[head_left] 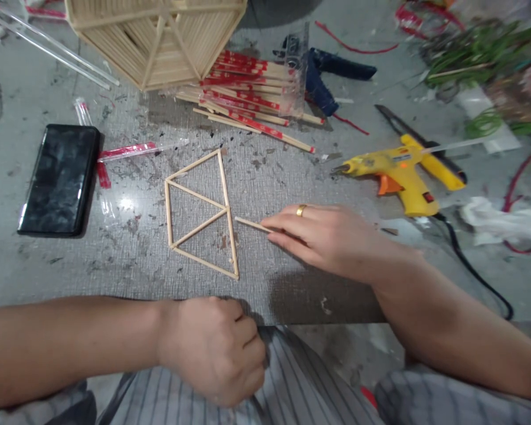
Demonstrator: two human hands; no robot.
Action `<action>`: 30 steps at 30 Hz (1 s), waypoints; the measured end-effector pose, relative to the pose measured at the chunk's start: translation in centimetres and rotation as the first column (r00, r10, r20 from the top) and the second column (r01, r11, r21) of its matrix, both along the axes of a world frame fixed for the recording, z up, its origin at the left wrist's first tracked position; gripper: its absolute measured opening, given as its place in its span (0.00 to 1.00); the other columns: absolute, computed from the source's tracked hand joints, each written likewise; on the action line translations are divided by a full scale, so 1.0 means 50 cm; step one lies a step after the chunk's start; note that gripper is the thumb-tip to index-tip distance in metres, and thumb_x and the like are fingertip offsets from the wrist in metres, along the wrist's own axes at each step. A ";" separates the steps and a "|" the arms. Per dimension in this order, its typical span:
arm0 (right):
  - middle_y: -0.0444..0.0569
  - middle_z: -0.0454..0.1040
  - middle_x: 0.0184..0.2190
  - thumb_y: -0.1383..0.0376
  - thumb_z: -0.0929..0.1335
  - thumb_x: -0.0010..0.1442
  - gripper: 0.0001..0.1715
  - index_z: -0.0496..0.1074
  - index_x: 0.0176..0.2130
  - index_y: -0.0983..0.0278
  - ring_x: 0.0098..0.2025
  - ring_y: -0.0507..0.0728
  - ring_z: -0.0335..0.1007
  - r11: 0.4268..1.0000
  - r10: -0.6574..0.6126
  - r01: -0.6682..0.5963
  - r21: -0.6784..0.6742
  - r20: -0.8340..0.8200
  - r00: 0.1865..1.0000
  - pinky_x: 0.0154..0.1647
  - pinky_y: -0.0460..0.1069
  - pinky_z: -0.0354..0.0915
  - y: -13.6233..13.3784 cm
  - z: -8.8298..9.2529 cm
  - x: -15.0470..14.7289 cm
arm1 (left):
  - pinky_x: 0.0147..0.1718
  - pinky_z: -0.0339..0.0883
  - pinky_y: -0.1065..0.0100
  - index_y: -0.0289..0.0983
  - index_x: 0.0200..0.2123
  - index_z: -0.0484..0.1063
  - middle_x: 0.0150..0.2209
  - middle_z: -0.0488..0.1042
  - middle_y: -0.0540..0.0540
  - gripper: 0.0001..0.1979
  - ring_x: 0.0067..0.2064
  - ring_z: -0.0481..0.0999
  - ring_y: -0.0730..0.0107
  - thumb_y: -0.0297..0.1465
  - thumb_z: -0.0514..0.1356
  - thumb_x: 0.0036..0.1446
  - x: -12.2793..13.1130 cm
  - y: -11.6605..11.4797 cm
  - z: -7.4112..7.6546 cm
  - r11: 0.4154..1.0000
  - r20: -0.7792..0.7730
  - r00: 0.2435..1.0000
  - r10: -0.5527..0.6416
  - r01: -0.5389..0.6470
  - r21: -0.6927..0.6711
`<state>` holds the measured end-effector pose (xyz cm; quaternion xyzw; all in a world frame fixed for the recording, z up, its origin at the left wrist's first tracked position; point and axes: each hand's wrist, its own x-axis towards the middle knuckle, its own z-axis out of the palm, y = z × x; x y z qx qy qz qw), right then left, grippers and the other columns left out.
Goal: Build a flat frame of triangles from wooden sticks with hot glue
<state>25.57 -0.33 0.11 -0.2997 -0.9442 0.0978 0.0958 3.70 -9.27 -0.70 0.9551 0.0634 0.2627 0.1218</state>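
Note:
Between the thumb and fingers of my right hand (318, 239) is a short wooden stick (249, 224), its free end pointing left. That end lies just right of a flat frame of wooden sticks (169, 212), close to the joint where several sticks meet. The frame is a half hexagon split into triangles, lying on the grey table. My left hand (216, 348) is curled into a fist at the table's front edge, below the frame; whether anything is inside it is hidden.
A yellow glue gun (393, 165) and a box cutter (451, 168) lie at right. Behind the frame are red-wrapped chopsticks (256, 94), a stick-built hexagonal basket (159, 47) and dark blue pliers-like handles (321, 77). A black phone (59, 180) lies left; green stems (464, 56) sit far right.

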 end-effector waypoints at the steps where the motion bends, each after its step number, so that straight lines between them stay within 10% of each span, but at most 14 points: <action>1: 0.48 0.80 0.37 0.66 0.63 0.68 0.13 0.76 0.47 0.64 0.36 0.54 0.76 0.999 -0.034 0.034 -0.001 0.000 0.999 0.34 0.47 0.64 0.000 -0.003 -0.002 | 0.17 0.51 0.66 0.37 0.19 0.63 0.19 0.61 0.52 0.12 0.19 0.61 0.73 0.26 0.60 0.52 0.000 0.000 0.000 1.000 0.000 1.000 0.002 -0.002 0.000; 13: 0.48 0.81 0.36 0.65 0.64 0.68 0.14 0.76 0.48 0.65 0.34 0.53 0.76 0.998 -0.058 0.059 0.016 -0.038 0.998 0.33 0.47 0.65 0.006 -0.027 -0.014 | 0.16 0.51 0.67 0.37 0.18 0.63 0.18 0.61 0.52 0.13 0.18 0.61 0.73 0.27 0.63 0.50 -0.001 -0.004 -0.003 1.000 0.015 1.000 0.009 -0.009 0.004; 30: 0.45 0.75 0.29 0.66 0.63 0.67 0.14 0.75 0.33 0.63 0.32 0.51 0.69 0.906 0.283 -0.273 -0.324 -0.015 0.959 0.31 0.46 0.57 0.013 0.013 0.008 | 0.15 0.47 0.66 0.37 0.17 0.63 0.17 0.60 0.52 0.13 0.17 0.61 0.73 0.27 0.62 0.50 -0.009 0.003 0.013 1.000 -0.045 0.999 0.005 -0.004 0.025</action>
